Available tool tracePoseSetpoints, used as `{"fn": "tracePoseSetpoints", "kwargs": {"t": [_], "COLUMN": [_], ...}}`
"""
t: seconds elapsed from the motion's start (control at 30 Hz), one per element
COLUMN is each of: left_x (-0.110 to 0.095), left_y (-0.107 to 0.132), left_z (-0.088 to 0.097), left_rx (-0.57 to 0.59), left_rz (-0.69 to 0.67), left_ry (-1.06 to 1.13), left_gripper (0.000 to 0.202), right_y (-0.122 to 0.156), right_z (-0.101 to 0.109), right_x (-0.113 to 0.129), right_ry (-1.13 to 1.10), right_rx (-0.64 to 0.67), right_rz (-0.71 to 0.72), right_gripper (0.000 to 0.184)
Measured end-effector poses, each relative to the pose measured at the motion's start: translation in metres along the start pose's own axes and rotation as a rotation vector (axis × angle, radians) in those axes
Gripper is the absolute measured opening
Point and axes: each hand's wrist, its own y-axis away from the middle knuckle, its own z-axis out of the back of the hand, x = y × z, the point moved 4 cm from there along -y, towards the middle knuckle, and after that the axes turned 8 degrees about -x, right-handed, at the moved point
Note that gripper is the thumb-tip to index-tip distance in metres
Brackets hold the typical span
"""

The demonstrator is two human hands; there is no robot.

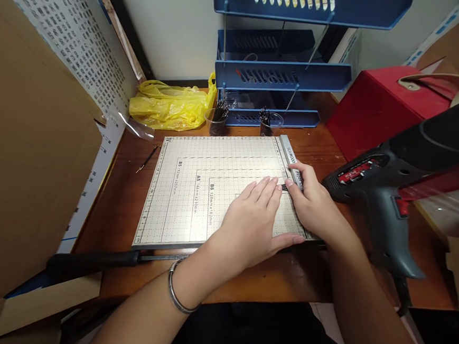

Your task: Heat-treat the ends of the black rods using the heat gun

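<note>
A white paper cutter (176, 197) with a printed grid and size marks lies on the wooden table. My left hand (249, 223) rests flat on its board, fingers stretched out together to the right and thumb apart along the front edge. At the board's right side, my right hand (315, 199) is curled by the metal guide (288, 154), its thumb on a small bundle of thin black wires (284, 187). The bundle's short visible end lies between my left fingertips and right thumb; the rest is hidden. The cutter's black-handled blade arm (97, 260) lies along the front edge.
Two clear cups, a left cup (217, 125) and a right cup (266, 124), hold thin black pieces behind the board. A heat gun (378, 197) and red box (399, 111) stand right. Behind are a blue rack (285, 75) and yellow bag (172, 105). Cardboard (24, 145) walls the left.
</note>
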Motion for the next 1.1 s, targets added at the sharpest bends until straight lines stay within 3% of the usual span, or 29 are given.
{"fn": "tracePoseSetpoints", "kwargs": {"t": [0.73, 0.83, 0.97, 1.1], "left_x": [0.000, 0.000, -0.001, -0.004], "left_y": [0.000, 0.000, 0.001, 0.000], "left_z": [-0.001, 0.000, 0.000, 0.001], "left_rx": [0.020, 0.009, 0.013, 0.016], "left_rz": [0.006, -0.011, -0.020, -0.041], "left_ry": [0.004, -0.022, -0.046, -0.080], "left_gripper": [0.107, 0.105, 0.105, 0.103], "right_y": [-0.002, 0.001, 0.020, 0.043], "right_z": [0.003, 0.020, 0.059, 0.098], "right_x": [-0.007, -0.002, 0.013, 0.009], "right_ry": [-0.087, -0.212, -0.425, -0.377], "right_rx": [-0.042, -0.211, -0.523, -0.828], "right_rz": [0.019, 0.044, 0.143, 0.228], "right_gripper": [0.047, 0.047, 0.041, 0.041]}}
